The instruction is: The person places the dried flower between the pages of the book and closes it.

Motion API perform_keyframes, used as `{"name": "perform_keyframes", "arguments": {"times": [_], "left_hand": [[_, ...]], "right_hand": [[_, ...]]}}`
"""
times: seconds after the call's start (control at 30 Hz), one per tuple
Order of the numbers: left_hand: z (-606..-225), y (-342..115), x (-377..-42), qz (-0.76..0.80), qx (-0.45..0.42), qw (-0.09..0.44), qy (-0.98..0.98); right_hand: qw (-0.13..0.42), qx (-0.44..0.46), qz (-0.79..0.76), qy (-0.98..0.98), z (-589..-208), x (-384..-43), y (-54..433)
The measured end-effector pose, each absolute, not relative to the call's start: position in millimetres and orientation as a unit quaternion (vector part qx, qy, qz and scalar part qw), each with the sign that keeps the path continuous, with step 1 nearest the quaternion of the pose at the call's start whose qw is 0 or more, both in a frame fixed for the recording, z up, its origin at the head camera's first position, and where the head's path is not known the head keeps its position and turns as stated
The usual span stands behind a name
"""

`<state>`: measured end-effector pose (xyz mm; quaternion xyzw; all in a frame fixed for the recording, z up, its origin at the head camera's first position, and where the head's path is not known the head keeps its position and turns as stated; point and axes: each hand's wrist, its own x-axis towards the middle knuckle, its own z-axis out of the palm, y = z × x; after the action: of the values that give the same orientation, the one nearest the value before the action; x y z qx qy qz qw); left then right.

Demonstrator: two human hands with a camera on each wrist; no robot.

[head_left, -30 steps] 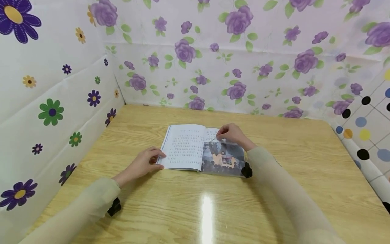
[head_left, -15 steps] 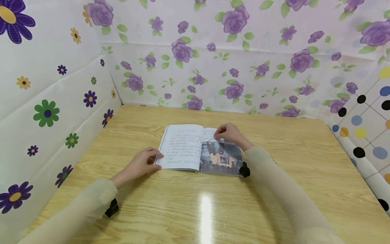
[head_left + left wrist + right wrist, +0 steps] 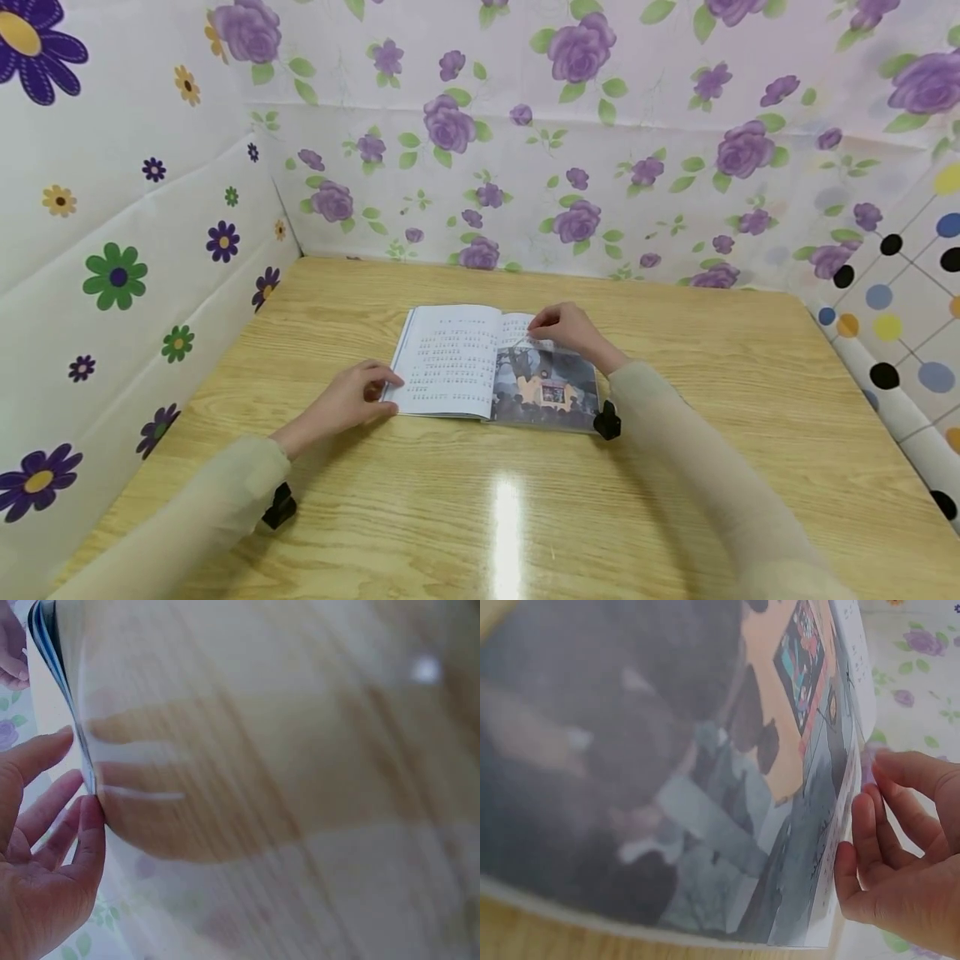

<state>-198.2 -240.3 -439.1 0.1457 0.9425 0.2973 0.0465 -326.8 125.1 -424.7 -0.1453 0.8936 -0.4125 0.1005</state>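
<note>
An open book (image 3: 457, 358) lies on the table, with printed text on its left page and a dark picture (image 3: 547, 387) on the lower part of its right page. My left hand (image 3: 347, 408) holds the book's lower left edge, fingers and thumb at the corner. In the left wrist view the left hand's fingertips (image 3: 90, 806) meet the book's thin edge. Over the upper right page, my right hand (image 3: 570, 330) pinches a thin white stick-like thing (image 3: 517, 342), which slants down left to the page. Its kind is too small to tell. The right hand's curled fingers (image 3: 862, 825) show beside the page.
The wooden table (image 3: 405, 517) spreads around the book and carries a bright glare streak. A purple-flowered cloth wall (image 3: 495, 150) stands behind, with patterned cloth on the left (image 3: 150, 225) and right. Black wrist mounts sit below both sleeves.
The head view has shifted slightly. Both hands stay in nearly the same places at the book, and the right hand still pinches the thin white thing.
</note>
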Motion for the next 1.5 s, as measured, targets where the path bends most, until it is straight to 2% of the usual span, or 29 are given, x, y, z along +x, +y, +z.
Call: {"name": "perform_keyframes", "arguments": {"times": [0.33, 0.57, 1.07, 1.17, 1.5], "left_hand": [[-442.6, -231.6, -196.6, 0.307, 0.125, 0.013, 0.943], [-440.7, -228.1, -197.5, 0.311, 0.109, 0.025, 0.944], [-436.4, -222.8, -199.2, 0.304, 0.105, 0.039, 0.946], [-436.2, -222.3, -200.1, 0.311, 0.098, 0.046, 0.944], [-434.9, -224.1, -209.5, 0.324, 0.070, 0.068, 0.941]], "right_hand": [[0.050, -0.137, -0.407, 0.902, -421.8, -309.7, 139.4], [0.028, -0.140, -0.378, 0.915, -426.7, -283.8, 159.6], [0.070, -0.145, -0.341, 0.926, -436.9, -228.8, 189.7], [0.079, -0.151, -0.325, 0.930, -436.7, -222.8, 193.9], [0.057, -0.199, -0.267, 0.941, -439.8, -220.0, 196.9]]}}
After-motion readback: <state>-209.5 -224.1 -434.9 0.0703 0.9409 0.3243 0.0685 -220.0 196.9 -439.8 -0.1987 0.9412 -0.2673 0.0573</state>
